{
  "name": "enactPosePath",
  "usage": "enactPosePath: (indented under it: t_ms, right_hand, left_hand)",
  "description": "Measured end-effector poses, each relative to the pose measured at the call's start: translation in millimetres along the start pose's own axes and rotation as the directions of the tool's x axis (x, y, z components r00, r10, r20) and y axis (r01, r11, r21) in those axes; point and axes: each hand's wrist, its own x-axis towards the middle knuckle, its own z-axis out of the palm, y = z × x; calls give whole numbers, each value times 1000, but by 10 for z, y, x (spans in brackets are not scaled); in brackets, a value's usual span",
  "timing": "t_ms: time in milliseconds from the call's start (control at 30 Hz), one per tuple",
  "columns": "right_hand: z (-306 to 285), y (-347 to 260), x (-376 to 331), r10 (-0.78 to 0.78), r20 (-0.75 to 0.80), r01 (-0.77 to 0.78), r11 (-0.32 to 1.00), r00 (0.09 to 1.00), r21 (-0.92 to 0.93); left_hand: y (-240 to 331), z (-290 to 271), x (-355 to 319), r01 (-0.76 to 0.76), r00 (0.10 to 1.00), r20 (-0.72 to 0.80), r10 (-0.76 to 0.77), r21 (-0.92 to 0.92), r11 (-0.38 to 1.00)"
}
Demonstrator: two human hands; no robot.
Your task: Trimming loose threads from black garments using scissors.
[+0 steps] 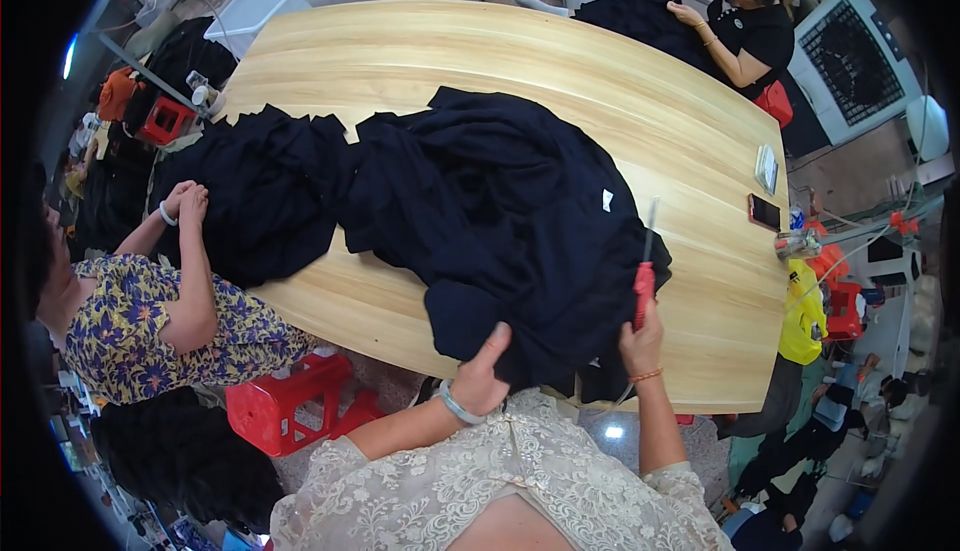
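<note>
Dark navy cloth, gathered like a garment (510, 221), lies in a loose heap on the table before me, with a small white label (607, 200) showing on it. My left hand (480, 383) is at the cloth's near edge. Its thumb points up against the fabric and its fingers are partly hidden, closed around the edge. In my right hand (641, 339) is a red-handled tool (645, 289) with a long thin metal shaft pointing up and away. The shaft stands by the right side of the cloth. What kind of tool it is I cannot make out.
A light wooden table (710, 331) spreads under everything. At left, a co-worker's hands (188, 201) rest on another dark pile (255, 191). Another person sits at the far right with dark cloth (645, 16). A phone (764, 212) lies near the right edge. A red stool (290, 406) stands below left.
</note>
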Motion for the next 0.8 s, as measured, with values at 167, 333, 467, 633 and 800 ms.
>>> enactPosePath:
  t_ms: [167,333,467,633,800]
  right_hand:
    - [-639,-113,163,-12,-67,27,974,998,224]
    - [-1197,-220,275,-75,-375,127,985,924,118]
    - [-1520,-525,586,-59,-529,167,973,847,160]
    - [-1323,-765,1132,-221,-486,287,956,846,65]
    - [-412,-602,1554,-177,-195,139,971,965,-193]
  left_hand:
    - [-176,11,-141,239,944,156,-290,283,929]
    - [-198,302,-168,408,828,382,-411,93,908]
    - [-233,305,-218,275,867,369,-335,208,939]
    - [-449,-439,-150,-54,998,12,57,567,822]
    - [-230,-793,-68,-78,892,-377,251,417,905]
